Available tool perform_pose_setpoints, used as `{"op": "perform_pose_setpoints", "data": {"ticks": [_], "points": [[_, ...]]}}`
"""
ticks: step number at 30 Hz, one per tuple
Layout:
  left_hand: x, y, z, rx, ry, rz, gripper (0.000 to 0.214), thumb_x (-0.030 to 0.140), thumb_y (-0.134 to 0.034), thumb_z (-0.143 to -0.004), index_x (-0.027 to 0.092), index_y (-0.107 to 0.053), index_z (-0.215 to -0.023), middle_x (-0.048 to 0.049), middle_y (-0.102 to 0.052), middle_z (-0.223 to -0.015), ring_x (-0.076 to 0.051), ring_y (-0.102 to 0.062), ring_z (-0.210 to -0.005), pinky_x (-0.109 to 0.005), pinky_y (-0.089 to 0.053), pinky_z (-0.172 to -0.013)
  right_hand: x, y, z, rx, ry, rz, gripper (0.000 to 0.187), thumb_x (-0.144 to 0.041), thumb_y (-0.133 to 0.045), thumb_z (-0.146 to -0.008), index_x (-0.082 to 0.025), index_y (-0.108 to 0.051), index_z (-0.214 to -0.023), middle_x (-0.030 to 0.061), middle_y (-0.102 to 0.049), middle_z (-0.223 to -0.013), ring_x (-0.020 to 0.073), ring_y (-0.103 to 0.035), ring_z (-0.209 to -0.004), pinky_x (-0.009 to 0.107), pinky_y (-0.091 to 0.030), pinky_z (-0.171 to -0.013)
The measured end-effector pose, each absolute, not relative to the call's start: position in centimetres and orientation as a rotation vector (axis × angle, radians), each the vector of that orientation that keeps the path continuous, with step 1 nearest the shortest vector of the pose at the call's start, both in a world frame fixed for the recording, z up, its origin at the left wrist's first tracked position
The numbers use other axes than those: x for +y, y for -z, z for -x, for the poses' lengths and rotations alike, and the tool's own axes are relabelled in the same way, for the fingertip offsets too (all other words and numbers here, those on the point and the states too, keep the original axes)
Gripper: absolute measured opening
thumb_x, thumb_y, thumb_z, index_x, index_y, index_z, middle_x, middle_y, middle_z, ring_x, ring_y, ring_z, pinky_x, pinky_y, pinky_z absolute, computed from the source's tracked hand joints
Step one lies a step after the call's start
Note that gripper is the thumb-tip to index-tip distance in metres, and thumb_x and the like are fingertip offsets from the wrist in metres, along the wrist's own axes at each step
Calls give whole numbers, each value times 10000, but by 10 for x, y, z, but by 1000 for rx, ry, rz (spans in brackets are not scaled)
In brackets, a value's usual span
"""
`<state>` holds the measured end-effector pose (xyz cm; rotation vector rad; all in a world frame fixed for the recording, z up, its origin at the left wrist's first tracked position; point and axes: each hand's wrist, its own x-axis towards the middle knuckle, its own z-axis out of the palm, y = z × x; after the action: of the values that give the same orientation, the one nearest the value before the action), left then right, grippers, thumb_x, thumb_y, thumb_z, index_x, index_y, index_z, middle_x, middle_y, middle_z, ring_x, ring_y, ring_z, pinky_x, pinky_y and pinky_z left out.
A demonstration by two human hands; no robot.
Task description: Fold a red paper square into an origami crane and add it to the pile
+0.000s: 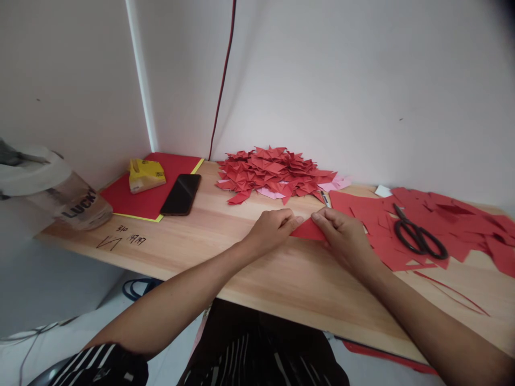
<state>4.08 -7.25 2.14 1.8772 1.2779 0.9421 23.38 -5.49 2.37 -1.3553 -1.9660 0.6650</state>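
A small piece of red paper (306, 230), apparently folded, is pinched between my two hands just over the wooden table. My left hand (273, 228) grips its left end with thumb and fingers closed. On the other side, my right hand (341, 230) pinches its upper right part, the thumb lying along the edge. Some of the paper is hidden behind the right fingers. Just behind my hands lies a heap of folded red paper pieces (273, 170), with a few pink ones at its base.
Black-handled scissors (418, 236) rest on scattered red paper sheets (462, 220) at the right, near a pen (325, 199). Leftward are a phone (182, 194), a yellow packet (147, 175) on red sheets (124, 201), and a large plastic bottle (76, 201). Behind rises a wall (341, 80).
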Motion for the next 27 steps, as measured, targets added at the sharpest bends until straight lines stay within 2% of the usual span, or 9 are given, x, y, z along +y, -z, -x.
{"op": "perform_pose_setpoints", "data": {"ticks": [5,8,16,27], "points": [[-75,-22,-43,1142,-908,-1861,187,332,-507,-888,174,-514,-788,54,-470,-642,-94,-416,-602,-235,-305,-600,-57,-24,-230,-2036,-716,1308,349,-428,-458,-928,-207,-514,-664,-33,-485,-531,128,-454,-521,251,-337,-518],[-76,-23,-45,1119,-886,-1863,134,265,-507,-873,175,-502,-775,58,-448,-629,-94,-408,-601,-233,-299,-598,-57,-23,-228,-2058,-724,1306,357,-423,-457,-927,-206,-491,-646,-39,-468,-506,125,-450,-520,246,-337,-521],[-76,-22,-46,1119,-889,-1904,199,219,-468,-881,172,-444,-690,46,-426,-628,-103,-410,-626,-242,-299,-618,-58,-20,-226,-2110,-736,1278,400,-447,-439,-938,-209,-481,-619,-41,-466,-454,126,-464,-490,246,-335,-504],[-75,-21,-46,1187,-940,-1911,203,239,-467,-894,172,-479,-703,39,-475,-635,-108,-437,-626,-244,-303,-623,-61,-23,-223,-2100,-817,1289,379,-421,-431,-944,-215,-497,-632,-51,-482,-443,123,-479,-462,247,-355,-507]]}}
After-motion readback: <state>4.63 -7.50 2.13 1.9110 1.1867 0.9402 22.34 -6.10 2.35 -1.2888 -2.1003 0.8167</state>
